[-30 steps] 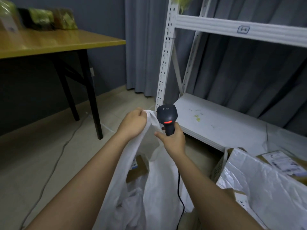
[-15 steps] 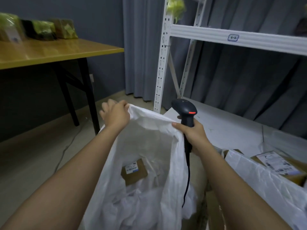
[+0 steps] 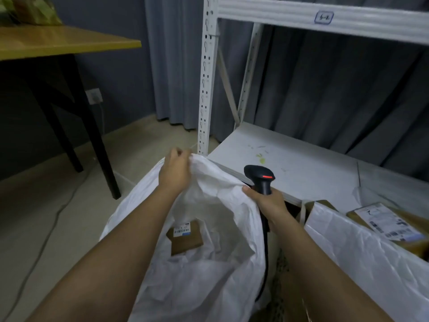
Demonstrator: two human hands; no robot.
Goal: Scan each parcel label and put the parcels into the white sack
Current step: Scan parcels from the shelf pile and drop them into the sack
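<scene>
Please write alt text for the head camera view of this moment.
Two bare hands hold open a white woven plastic sack: the left hand grips its rim, the right hand grips a black handheld barcode scanner along with the rim. A brown cardboard parcel with a white label lies inside.

The sack (image 3: 209, 287) is white, the parcel (image 3: 185, 238) inside it is brown with a white label, the scanner (image 3: 261, 180) is black with a red light, the table (image 3: 58, 40) is yellow-brown wood with black legs, and the curtain (image 3: 336, 89) is grey.
</scene>
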